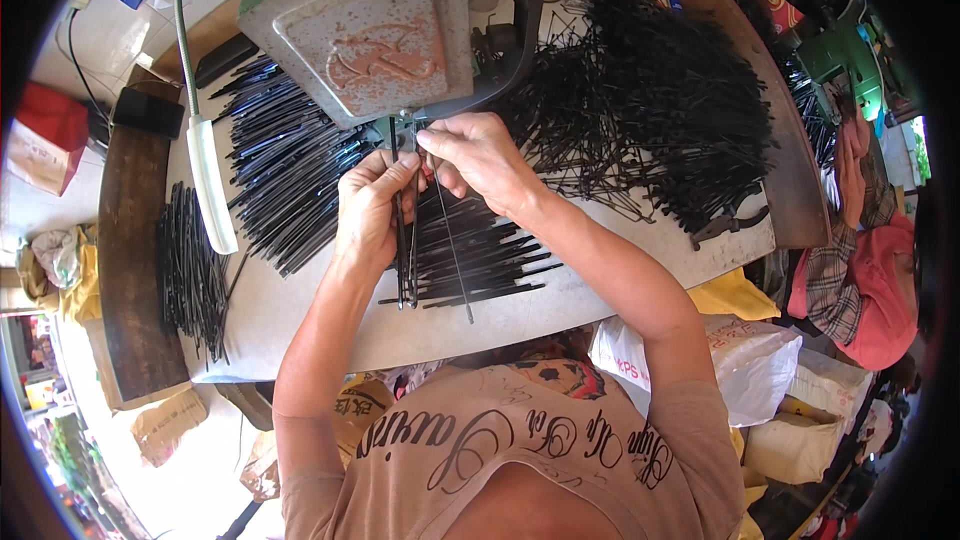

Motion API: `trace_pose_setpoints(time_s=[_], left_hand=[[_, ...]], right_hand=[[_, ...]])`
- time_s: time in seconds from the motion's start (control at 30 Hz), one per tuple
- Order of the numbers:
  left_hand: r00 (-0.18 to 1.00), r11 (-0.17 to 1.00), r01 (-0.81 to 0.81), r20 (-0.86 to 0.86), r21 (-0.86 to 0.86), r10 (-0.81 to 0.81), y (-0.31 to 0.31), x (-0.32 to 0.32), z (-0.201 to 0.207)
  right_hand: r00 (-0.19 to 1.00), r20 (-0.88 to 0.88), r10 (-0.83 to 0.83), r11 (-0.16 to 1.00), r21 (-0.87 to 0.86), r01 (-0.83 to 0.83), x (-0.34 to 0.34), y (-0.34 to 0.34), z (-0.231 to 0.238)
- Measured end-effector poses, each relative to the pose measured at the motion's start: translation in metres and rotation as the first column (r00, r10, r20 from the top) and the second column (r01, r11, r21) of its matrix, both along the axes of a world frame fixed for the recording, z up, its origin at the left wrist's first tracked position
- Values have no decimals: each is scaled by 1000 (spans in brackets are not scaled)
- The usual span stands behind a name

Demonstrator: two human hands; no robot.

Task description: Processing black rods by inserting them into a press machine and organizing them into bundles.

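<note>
Below the head of a worn green-grey machine (370,40), my two hands work close together. My left hand (372,202) is closed round a few thin black rods (407,270), which point down toward me. Thumb and fingers pinched, my right hand (480,158) grips the upper end of a thinner dark rod (455,250) hanging at a slant. Both sets of upper rod ends are near the machine's lower edge; my fingers partly hide them. More black rods (480,255) lie on the worktable (620,260) beneath and beside my hands.
A large pile of black rods (680,100) spreads over the right side, with pliers (728,226) near it. Left are rod bundles (290,170) and a white lamp (212,185). Raised brown boards (140,260) edge the table. Another person's hand (852,165) is far right beside a green machine (850,60).
</note>
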State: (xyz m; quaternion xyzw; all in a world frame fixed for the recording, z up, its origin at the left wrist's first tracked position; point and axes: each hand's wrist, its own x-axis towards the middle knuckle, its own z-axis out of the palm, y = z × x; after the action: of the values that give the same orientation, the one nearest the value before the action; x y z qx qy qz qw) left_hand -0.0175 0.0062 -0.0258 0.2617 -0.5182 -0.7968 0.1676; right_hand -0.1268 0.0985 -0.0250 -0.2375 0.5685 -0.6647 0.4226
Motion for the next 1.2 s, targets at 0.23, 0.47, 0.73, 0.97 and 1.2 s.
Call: trace_pose_setpoints(time_s=[0.23,0.47,0.73,0.97,1.2], left_hand=[[1000,999,-8,14,36,7,1,-2,1],[999,999,-32,33,-11,32,6,1,4],[999,999,-33,2,29,33,0,0,1],[999,999,-36,40,26,35,-1,-1,6],[996,996,-55,62,-77,60,-1,-4,8]], right_hand=[[1000,-7,12,1000,0,-12,-2,1,1],[1000,19,-1,1000,14,1,1,3,4],[999,30,31,1000,7,-31,-2,0,0],[998,49,30,999,28,-32,0,0,3],[999,38,33,996,84,-37,0,3,5]])
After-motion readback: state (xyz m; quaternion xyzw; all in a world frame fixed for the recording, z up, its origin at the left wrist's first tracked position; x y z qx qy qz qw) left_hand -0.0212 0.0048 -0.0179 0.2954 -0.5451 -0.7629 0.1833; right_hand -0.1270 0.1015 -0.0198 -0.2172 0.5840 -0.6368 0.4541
